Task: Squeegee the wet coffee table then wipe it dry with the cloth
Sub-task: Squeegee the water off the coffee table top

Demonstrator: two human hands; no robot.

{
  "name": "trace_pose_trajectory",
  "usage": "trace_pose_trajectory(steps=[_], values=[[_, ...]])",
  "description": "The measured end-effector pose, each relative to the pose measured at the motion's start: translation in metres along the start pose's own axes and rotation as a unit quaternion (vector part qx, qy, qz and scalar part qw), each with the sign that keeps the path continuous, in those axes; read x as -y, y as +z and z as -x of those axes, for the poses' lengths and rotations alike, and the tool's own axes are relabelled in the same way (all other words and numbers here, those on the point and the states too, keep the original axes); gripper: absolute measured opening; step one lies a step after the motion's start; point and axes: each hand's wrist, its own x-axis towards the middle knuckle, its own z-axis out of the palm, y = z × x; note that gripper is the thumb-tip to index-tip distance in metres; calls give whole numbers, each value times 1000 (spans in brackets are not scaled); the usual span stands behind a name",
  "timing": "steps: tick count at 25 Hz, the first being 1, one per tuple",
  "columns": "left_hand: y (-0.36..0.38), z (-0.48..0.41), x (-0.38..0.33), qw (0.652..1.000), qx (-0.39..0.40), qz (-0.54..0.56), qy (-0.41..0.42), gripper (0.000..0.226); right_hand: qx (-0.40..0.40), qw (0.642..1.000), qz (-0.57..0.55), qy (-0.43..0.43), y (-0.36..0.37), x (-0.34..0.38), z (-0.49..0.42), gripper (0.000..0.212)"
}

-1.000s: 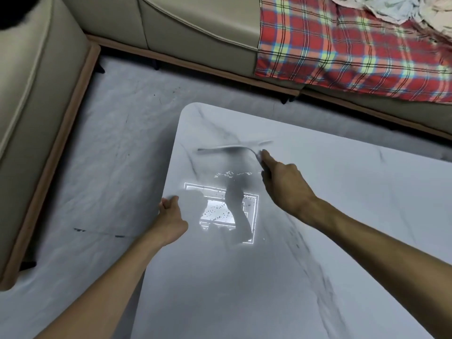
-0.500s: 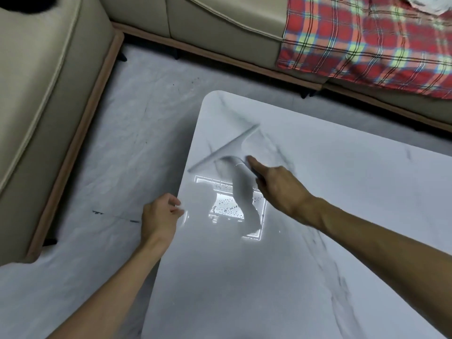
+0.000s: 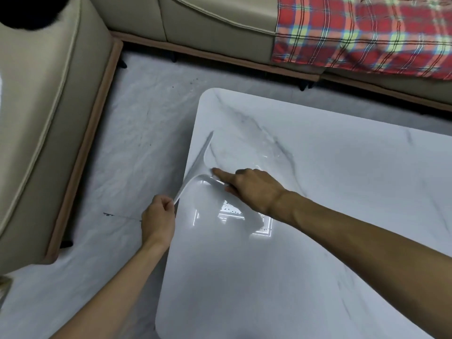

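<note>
A white marble-look coffee table (image 3: 318,253) fills the lower right; water droplets glint near a bright light reflection at its left-middle. My right hand (image 3: 252,187) grips the handle of a white squeegee (image 3: 195,167), index finger stretched along it. The blade runs along the table's left edge, from the upper left down toward my left hand. My left hand (image 3: 159,216) hangs just off that edge, fingers curled, its fingertips at the blade's lower end; whether they pinch it I cannot tell. No cloth is in view.
A beige sofa (image 3: 44,118) wraps the left and top of the view, with a red plaid blanket (image 3: 367,33) draped at the upper right. Pale marbled floor (image 3: 122,143) lies between sofa and table. A dark object (image 3: 27,13) sits on the sofa arm.
The squeegee has swept leftward across the table and turned, its blade now lying along the left edge. My left hand slid off the table rim and curled at the blade's lower end.
</note>
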Motion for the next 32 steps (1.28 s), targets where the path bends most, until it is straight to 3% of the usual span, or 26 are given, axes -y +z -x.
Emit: trace_pose_trajectory(steps=[3,8,11,14,18,22,28,32], values=[[1,5,-3,1000,19,0,-1,24,3,999,26,20,14,-15,15,51],[22,20,-10,989,146,-10,-35,53,15,994,54,90,13,-71,87,50],[28,25,-10,982,182,-31,-43,58,21,990,59,124,-3,-88,123,49],[25,27,-8,989,141,-4,-41,53,12,995,27,93,-12,-68,116,45],[6,27,1,997,49,17,-54,48,41,998,28,-29,14,1,53,43],[-2,28,9,993,102,-16,-52,53,61,990,104,-76,34,22,34,47],[13,42,5,976,205,-52,-56,48,73,992,93,41,11,-66,121,47],[11,47,6,980,186,-48,-55,46,79,989,92,80,-2,-70,152,46]])
